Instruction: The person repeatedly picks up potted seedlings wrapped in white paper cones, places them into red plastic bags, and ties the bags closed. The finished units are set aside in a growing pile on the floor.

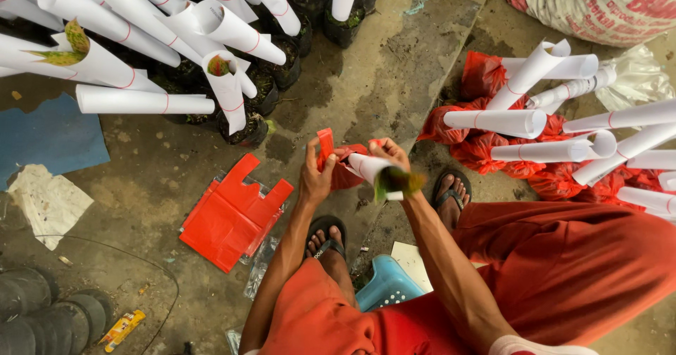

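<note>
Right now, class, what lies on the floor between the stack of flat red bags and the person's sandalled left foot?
In the head view, between the red bags and the left foot lies crumpled clear plastic wrap on bare concrete floor.

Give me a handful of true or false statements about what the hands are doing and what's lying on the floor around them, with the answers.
1. Both hands hold a red plastic bag around a paper-wrapped seedling. True.
2. A stack of red bags lies on the floor by the left hand. True.
3. The right hand rests empty on the knee. False: it grips the bag and wrapped seedling.
4. The finished seedlings on the right sit in blue bags. False: their bags are red.
5. The person is barefoot. False: sandals are on the feet.
</note>
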